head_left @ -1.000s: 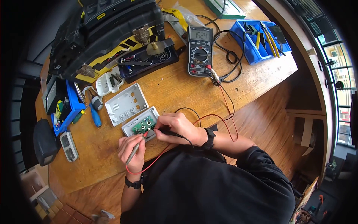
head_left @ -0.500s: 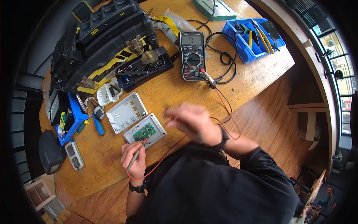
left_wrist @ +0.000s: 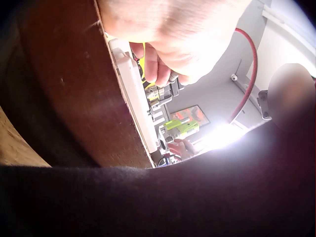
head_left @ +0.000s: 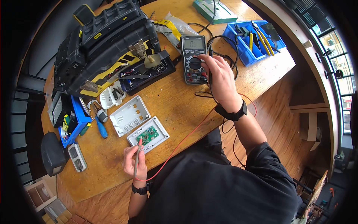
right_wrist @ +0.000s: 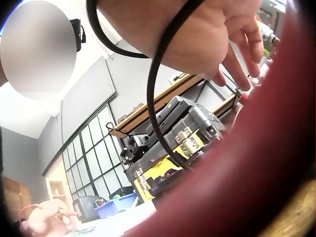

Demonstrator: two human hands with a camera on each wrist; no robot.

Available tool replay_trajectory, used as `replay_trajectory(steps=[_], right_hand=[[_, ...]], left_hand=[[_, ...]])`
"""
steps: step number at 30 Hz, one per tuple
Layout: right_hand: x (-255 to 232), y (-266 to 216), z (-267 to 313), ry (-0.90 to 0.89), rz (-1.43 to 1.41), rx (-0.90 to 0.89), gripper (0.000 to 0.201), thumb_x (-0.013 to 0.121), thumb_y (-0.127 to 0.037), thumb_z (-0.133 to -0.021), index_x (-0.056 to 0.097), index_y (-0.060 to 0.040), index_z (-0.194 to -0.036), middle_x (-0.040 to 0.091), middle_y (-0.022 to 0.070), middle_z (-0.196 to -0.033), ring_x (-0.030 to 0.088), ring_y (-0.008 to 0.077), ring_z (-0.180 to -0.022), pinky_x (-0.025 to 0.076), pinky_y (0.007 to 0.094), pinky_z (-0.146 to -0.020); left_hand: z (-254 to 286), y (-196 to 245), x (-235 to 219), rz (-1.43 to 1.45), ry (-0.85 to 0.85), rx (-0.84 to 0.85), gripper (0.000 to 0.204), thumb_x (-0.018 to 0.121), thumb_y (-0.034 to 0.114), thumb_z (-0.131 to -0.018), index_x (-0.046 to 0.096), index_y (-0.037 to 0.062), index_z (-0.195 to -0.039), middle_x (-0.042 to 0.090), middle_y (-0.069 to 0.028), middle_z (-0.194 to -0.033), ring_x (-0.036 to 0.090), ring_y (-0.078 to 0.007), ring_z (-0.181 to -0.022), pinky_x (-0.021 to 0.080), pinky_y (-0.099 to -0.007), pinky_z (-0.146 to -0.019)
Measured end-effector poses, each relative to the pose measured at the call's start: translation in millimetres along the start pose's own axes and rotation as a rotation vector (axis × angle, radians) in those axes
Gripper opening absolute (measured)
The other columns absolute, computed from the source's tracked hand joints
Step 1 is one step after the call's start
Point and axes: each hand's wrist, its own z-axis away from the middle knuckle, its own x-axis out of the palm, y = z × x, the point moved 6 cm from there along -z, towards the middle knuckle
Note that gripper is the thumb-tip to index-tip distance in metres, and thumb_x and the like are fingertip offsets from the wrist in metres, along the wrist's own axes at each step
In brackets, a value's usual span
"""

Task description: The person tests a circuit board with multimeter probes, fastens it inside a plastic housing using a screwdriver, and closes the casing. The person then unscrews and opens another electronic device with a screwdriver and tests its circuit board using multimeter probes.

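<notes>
In the head view my left hand (head_left: pixel 135 164) pinches the red-tipped test probe (head_left: pixel 137 158), its tip at the near edge of the green circuit board (head_left: pixel 149 135). That board lies in a light grey case half (head_left: pixel 162 140). My right hand (head_left: pixel 223 80) reaches over the multimeter (head_left: pixel 193 44), thumb and index fingertips at its rotary dial (head_left: pixel 194 64). A black test probe (head_left: pixel 210 53) stands up along those fingers, held in the same hand and partly hidden by it. The meter's display reads OL. A black lead (right_wrist: pixel 157 84) loops past the right hand in the right wrist view.
The other case half (head_left: pixel 130 115) lies behind the board. A big black-and-yellow toolbox (head_left: pixel 112 48) fills the back left. Blue tool bins (head_left: pixel 248 56) stand at both sides. The red lead (head_left: pixel 182 143) crosses the table's near edge.
My right hand has left the circuit board and moved forward and right to the meter's dial. The reading went from 15.24 to OL. My left hand keeps the red probe near the board.
</notes>
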Motion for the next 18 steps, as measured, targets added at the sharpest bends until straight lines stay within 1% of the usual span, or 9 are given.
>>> replay_trajectory(steps=[2,3,6,8,9,11,15,17,18], right_hand=[[2,7,2,0.003,0.035,0.073,0.029,0.079,-0.01,-0.099,0.073,-0.0072,-0.128,0.079,0.0136,-0.111,0.071,0.0362,-0.106,0.057,0.0449,-0.09],[3,8,2,0.005,0.035,0.075,0.029,0.079,-0.01,-0.099,0.073,-0.0072,-0.128,0.079,0.0136,-0.111,0.071,0.0362,-0.106,0.057,0.0449,-0.09],[7,11,2,0.002,0.027,0.111,0.03,0.083,-0.012,-0.096,0.074,-0.0076,-0.124,0.078,0.0124,-0.106,0.071,0.0343,-0.101,0.057,0.0444,-0.088],[9,10,-2,0.033,0.048,0.075,0.03,0.086,-0.013,-0.093,0.073,-0.0077,-0.12,0.077,0.0108,-0.102,0.07,0.0337,-0.098,0.057,0.0445,-0.086],[10,10,-4,0.032,0.048,0.077,0.03,0.086,-0.013,-0.093,0.073,-0.0077,-0.12,0.077,0.0108,-0.102,0.07,0.0337,-0.098,0.057,0.0445,-0.086],[11,9,-8,0.03,0.025,0.051,0.029,0.086,-0.014,-0.093,0.072,-0.008,-0.118,0.074,0.0103,-0.096,0.069,0.0339,-0.096,0.056,0.0448,-0.084],[22,14,-13,-0.022,0.016,0.034,0.028,0.085,-0.014,-0.094,0.071,-0.0079,-0.117,0.071,0.0111,-0.092,0.069,0.0342,-0.092,0.056,0.045,-0.081],[23,17,-16,-0.052,-0.046,0.048,0.027,0.085,-0.014,-0.095,0.071,-0.0077,-0.117,0.069,0.0119,-0.089,0.069,0.0346,-0.086,0.056,0.0458,-0.078],[25,19,-16,-0.051,-0.045,0.043,0.026,0.084,-0.013,-0.095,0.071,-0.0072,-0.116,0.069,0.0114,-0.086,0.068,0.034,-0.079,0.056,0.0446,-0.074]], left_hand=[[2,-1,0,0.014,0.0,-0.017,0.022,0.074,0.0,-0.103,0.07,-0.004,-0.125,0.076,-0.0171,-0.109,0.076,-0.026,-0.1,0.06,-0.0387,-0.091],[1,-1,1,0.013,-0.002,-0.016,0.022,0.074,0.0,-0.103,0.07,-0.004,-0.125,0.076,-0.0171,-0.109,0.076,-0.026,-0.1,0.06,-0.0387,-0.091],[1,0,3,0.029,0.002,-0.017,0.022,0.074,0.0,-0.103,0.07,-0.0044,-0.124,0.076,-0.0166,-0.108,0.076,-0.0256,-0.1,0.06,-0.0384,-0.091],[-1,2,3,0.004,0.026,-0.041,0.021,0.078,0.0,-0.1,0.071,-0.0012,-0.12,0.081,-0.0145,-0.1,0.071,-0.0272,-0.093,0.059,-0.0372,-0.081],[-2,2,3,0.004,0.025,-0.041,0.021,0.078,0.0,-0.1,0.071,-0.0012,-0.12,0.081,-0.0145,-0.1,0.071,-0.0272,-0.093,0.059,-0.0372,-0.081],[-4,5,3,-0.022,0.016,-0.005,0.021,0.078,0.0,-0.1,0.071,-0.0008,-0.12,0.081,-0.0139,-0.1,0.071,-0.0267,-0.092,0.058,-0.0367,-0.08],[-3,2,3,-0.009,0.019,-0.018,0.021,0.078,-0.001,-0.099,0.071,-0.001,-0.12,0.081,-0.0138,-0.1,0.071,-0.0269,-0.093,0.058,-0.0368,-0.08],[-2,3,3,-0.023,0.015,-0.016,0.021,0.078,-0.001,-0.099,0.071,-0.0011,-0.119,0.081,-0.0138,-0.1,0.071,-0.0273,-0.093,0.058,-0.0368,-0.081],[-2,2,3,-0.024,0.012,-0.021,0.021,0.078,-0.001,-0.099,0.071,-0.0011,-0.119,0.081,-0.0138,-0.1,0.071,-0.0273,-0.093,0.058,-0.0368,-0.081]])
